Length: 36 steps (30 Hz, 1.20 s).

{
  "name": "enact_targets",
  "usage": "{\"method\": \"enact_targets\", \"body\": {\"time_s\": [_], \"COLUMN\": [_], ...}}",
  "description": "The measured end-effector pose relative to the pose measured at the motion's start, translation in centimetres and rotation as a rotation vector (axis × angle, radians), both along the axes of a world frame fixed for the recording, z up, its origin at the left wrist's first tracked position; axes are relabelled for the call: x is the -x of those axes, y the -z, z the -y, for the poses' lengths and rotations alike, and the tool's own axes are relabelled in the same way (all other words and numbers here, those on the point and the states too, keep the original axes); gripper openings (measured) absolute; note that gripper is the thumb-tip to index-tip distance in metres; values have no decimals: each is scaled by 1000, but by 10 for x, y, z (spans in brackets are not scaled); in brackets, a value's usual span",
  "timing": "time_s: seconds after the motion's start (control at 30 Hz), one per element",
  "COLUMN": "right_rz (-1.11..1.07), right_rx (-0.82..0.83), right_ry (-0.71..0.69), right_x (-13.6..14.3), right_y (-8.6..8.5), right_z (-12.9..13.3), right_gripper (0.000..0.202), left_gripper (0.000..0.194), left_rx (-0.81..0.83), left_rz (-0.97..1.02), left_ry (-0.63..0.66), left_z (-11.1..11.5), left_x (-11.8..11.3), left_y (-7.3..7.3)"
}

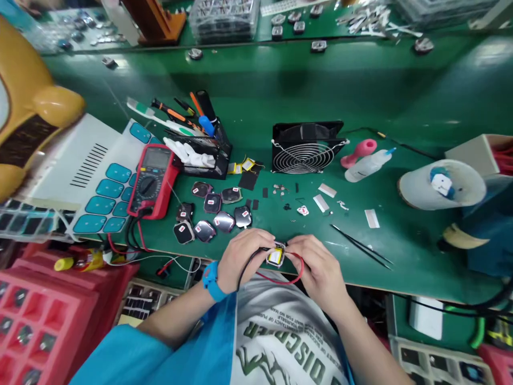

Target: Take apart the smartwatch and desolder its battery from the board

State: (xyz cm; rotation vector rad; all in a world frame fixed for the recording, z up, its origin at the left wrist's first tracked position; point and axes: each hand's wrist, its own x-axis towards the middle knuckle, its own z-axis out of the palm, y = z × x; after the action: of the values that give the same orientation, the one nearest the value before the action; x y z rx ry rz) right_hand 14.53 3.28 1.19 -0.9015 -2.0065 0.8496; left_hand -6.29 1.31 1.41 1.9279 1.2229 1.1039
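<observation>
At the front edge of the green bench, a small watch-like case [276, 255] with a yellow-edged battery inside sits between my hands. My left hand [249, 251] is closed around a black test probe [262, 249], its lead looping down past the wrist. My right hand [315, 262] pinches the red test probe, whose red lead [298, 272] curves below the case. Both hands touch or nearly touch the case; the probe tips are too small to make out. The red multimeter [151, 182] lies to the left, with leads plugged into its lower end.
Several dark watch modules [212, 203] lie left of centre. Behind are a black tool holder [216, 155] and a fan [306, 149]. Tweezers [360, 246], a squeeze bottle [366, 167] and a white cup [441, 184] are on the right. Red foam trays [48, 315] stand lower left.
</observation>
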Motion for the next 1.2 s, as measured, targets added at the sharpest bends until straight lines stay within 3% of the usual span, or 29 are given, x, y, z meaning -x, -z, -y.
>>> {"method": "enact_targets", "body": {"time_s": [1.2], "right_rz": [2], "right_rx": [50], "right_ry": [-9], "right_x": [-1], "right_y": [0], "right_z": [-1], "right_gripper": [18], "left_gripper": [12], "left_rx": [50], "left_rz": [-4], "left_ry": [15], "left_z": [-1], "left_x": [2], "left_y": [3]}}
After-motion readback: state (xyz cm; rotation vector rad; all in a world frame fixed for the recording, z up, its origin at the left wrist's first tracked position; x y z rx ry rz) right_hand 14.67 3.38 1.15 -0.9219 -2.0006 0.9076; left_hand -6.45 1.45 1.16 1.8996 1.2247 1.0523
